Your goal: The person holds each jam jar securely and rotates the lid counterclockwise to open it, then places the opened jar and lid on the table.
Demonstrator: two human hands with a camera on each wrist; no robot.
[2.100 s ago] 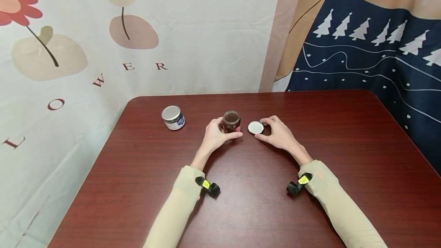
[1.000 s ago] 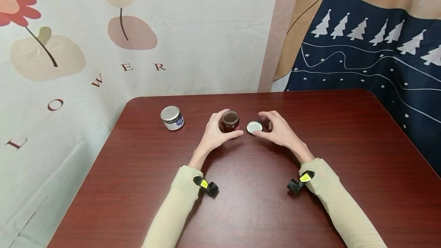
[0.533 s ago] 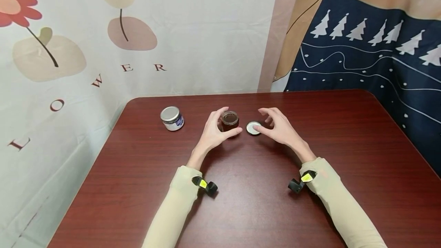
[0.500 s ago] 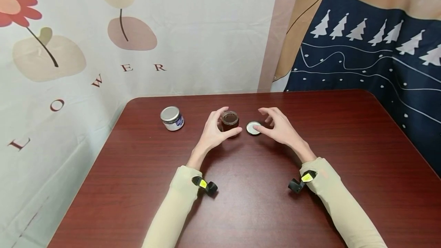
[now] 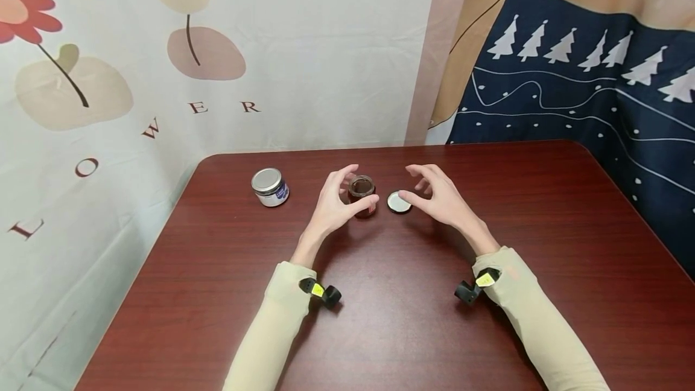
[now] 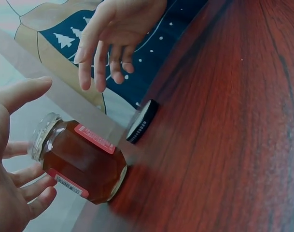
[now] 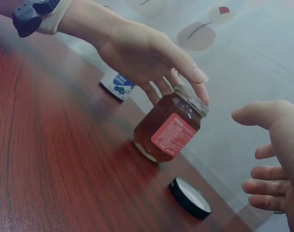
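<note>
An uncapped glass jar point(image 5: 362, 189) of dark amber contents, with a red label, stands upright on the table. My left hand point(image 5: 333, 204) is spread around its near left side, thumb and fingers apart; in the left wrist view a gap shows between thumb and jar point(image 6: 84, 159). To the jar's right lies a round lid point(image 5: 399, 202), white inside up, with a black rim. My right hand point(image 5: 442, 201) hovers beside and above the lid point(image 7: 190, 199), its fingers loosely bent and holding nothing.
A second jar point(image 5: 270, 187) with a silver lid and a white and blue label stands at the left of the dark red wooden table point(image 5: 391, 318). Behind the table hang a pale flower-print cloth point(image 5: 326, 47) and a navy tree-print cloth point(image 5: 570, 95).
The right hand has let go of the lid and risen off it. The left hand has loosened from the jar and lifted slightly. Jar and lid stay on the table.
</note>
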